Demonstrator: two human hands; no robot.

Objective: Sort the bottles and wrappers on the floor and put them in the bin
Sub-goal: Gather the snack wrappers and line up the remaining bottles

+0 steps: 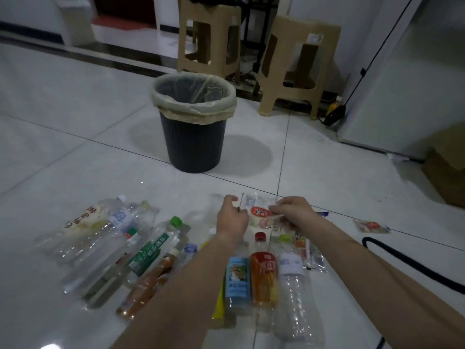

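left hand and right hand each pinch the clear wrapper on the floor, just past the bottles; the bin stands well apart. the slick film may slip from either grip, or drag neighbouring wrappers.

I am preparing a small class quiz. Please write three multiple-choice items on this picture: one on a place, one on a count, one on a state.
1. Where does the black ribbed plastic bin stand?
A. on a stool
B. on the tiled floor beyond the plastic bottles
C. between the arms

2. How many beige plastic stools stand behind it?
A. one
B. two
C. four

3. What do the left hand and right hand hold?
A. nothing
B. a bottle
C. one clear plastic wrapper with a red label

Key: B, its base rests on tiles; B, two show; C, the fingers of both pinch it.
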